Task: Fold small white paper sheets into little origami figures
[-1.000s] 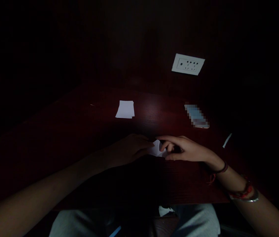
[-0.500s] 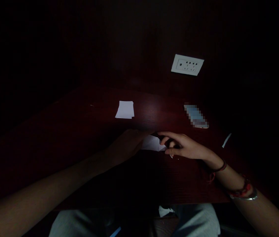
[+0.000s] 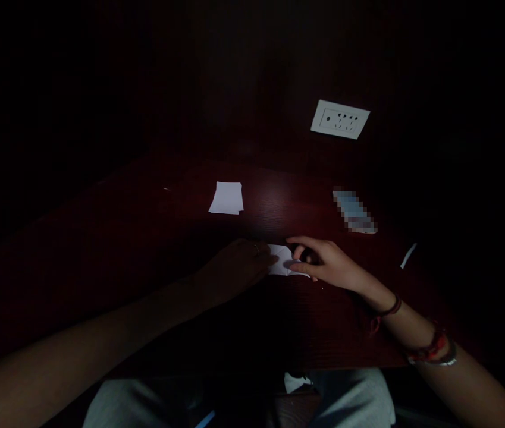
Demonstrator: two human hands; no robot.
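Observation:
A small piece of white paper (image 3: 280, 253) with crease lines lies on the dark red table, between my two hands. My left hand (image 3: 237, 267), deep in shadow and wearing a ring, covers the paper's left end and holds it with closed fingers. From the right, my right hand (image 3: 330, 261) has its thumb on the paper's right part and its fingers curled behind it, the index finger stretched along the far edge. That right part appears slightly raised. Some of the paper is hidden under both hands.
A stack of white paper sheets (image 3: 226, 198) lies farther back. To the right are a blurred phone (image 3: 354, 211) and a thin white strip (image 3: 408, 256). A wall socket (image 3: 340, 119) sits above the table. Something white (image 3: 295, 383) shows below the front edge, between my legs.
My left hand has drawn back slightly to the left, uncovering the creases. My right thumb has moved from the paper's near edge onto its surface.

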